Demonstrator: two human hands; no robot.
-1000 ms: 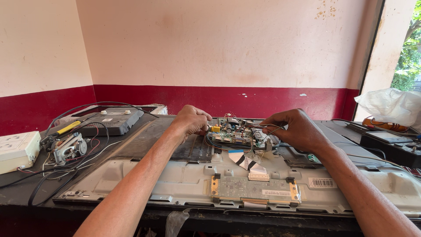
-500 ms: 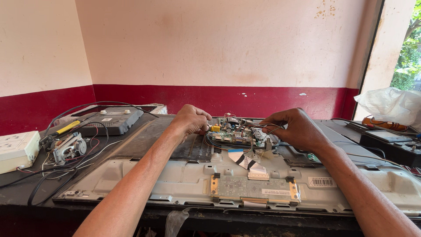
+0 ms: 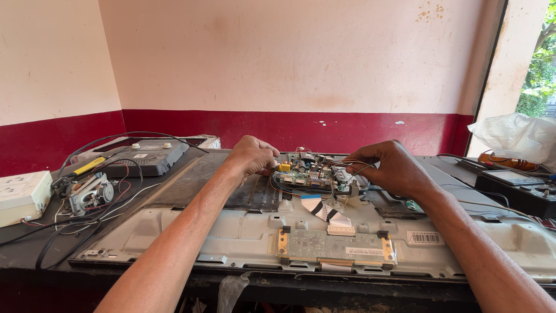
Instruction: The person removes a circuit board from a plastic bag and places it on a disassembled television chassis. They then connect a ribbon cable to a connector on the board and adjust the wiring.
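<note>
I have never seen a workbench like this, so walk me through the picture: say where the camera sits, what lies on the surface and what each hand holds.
The camera sits on the person's head and looks down along both bare arms. On the dark bench lies a large flat grey metal back panel of an opened screen. At its far middle sits a green circuit board crowded with small parts; nearer the camera is a long narrow green board, with a striped flat ribbon cable between them. The left hand rests its fingers at the crowded board's left edge. The right hand pinches thin wires at its right edge. At far left are a white socket box and a grey flat device.
</note>
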